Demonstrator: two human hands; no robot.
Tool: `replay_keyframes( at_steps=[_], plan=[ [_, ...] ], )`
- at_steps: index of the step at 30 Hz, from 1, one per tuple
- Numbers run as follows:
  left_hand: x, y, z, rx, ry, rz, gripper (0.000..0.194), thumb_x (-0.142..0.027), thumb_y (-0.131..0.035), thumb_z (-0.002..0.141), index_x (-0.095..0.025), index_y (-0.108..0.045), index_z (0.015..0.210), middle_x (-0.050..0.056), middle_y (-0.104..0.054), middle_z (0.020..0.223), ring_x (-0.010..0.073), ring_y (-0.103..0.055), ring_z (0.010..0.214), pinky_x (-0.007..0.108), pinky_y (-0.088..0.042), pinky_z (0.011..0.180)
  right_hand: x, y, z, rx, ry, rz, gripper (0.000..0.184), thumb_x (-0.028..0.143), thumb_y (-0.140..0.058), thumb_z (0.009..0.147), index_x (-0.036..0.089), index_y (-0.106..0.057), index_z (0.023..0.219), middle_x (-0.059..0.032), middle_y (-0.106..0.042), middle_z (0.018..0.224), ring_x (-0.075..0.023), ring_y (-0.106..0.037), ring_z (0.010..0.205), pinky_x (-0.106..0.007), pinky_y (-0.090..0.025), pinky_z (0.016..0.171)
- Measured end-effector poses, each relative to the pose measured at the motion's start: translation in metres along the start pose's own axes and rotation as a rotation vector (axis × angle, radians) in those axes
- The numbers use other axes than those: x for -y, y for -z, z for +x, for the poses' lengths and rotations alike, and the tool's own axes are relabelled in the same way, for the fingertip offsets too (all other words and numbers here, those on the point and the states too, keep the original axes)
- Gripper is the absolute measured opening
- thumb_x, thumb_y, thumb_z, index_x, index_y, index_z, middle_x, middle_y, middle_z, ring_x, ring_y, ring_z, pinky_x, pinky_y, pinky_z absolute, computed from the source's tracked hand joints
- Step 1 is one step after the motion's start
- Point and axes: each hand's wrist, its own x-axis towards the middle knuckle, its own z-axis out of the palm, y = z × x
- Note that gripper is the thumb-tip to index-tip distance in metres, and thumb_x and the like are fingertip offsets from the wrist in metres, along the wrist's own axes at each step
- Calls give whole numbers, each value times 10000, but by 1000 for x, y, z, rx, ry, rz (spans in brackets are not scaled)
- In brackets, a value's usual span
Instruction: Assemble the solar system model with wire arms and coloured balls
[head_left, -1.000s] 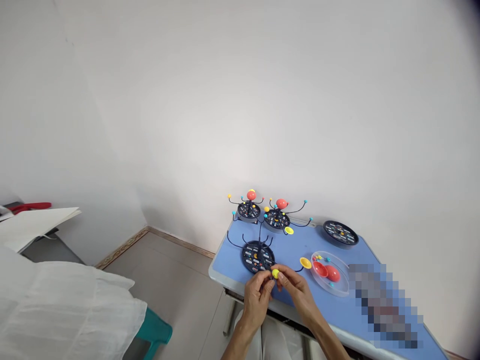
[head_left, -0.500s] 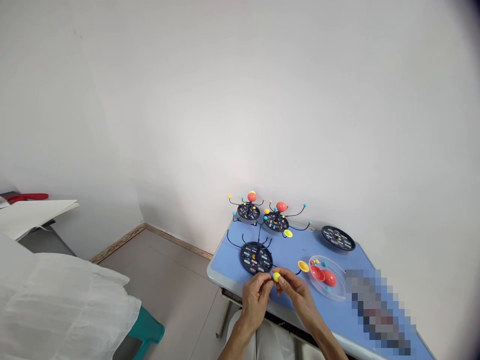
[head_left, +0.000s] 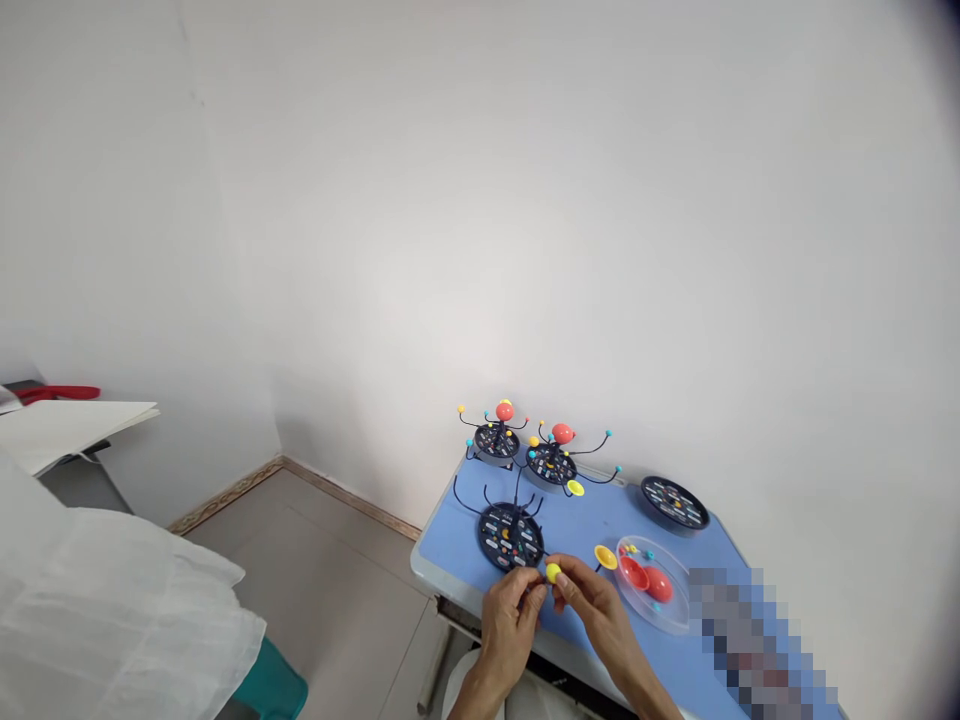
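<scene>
Both hands meet over the near edge of a blue table (head_left: 585,515). My left hand (head_left: 510,618) and my right hand (head_left: 592,605) pinch a small yellow ball (head_left: 553,572) between their fingertips. Just beyond the ball lies a black round base (head_left: 511,535) with thin black wire arms sticking up. A yellow disc (head_left: 605,557) on a wire lies to the right of the ball.
Two assembled models with red balls (head_left: 497,432) (head_left: 555,455) stand at the table's far edge. A bare black base (head_left: 674,502) lies at the far right. A clear dish (head_left: 654,585) holds red halves and small beads. White cloth (head_left: 112,620) and a teal stool (head_left: 274,688) are at the left.
The view has tilted up a little, so the table sits lower in frame. Both hands keep pinching the yellow ball at the same spot by the black base.
</scene>
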Motion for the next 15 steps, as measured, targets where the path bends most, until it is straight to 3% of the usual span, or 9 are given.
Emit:
replay_keyframes(
  at_steps=[6,11,15],
  plan=[
    [1,3,0,11,-7,5,315,-401,-448,973,-204,-677,884,-4,-635,689,125,-538,547,230,-445,553,-3,-4,2,12,-22,41,502,678,-706,690,214,-734,880,-16,-631,683,-192,-566,596,-348,-506,622],
    [-1,0,-1,-7,-12,5,307,-400,-470,968,-205,-704,934,15,-659,726,128,-540,551,236,-436,543,15,11,4,31,-20,13,505,678,-685,722,208,-735,899,-56,-675,741,-220,-608,674,-362,-537,635],
    [-3,1,-1,5,-26,1,330,-418,-462,974,-221,-713,1060,43,-716,819,140,-569,573,237,-462,529,22,5,5,29,9,32,470,654,-699,725,209,-734,874,-48,-663,725,-211,-597,680,-343,-531,635]
  ],
)
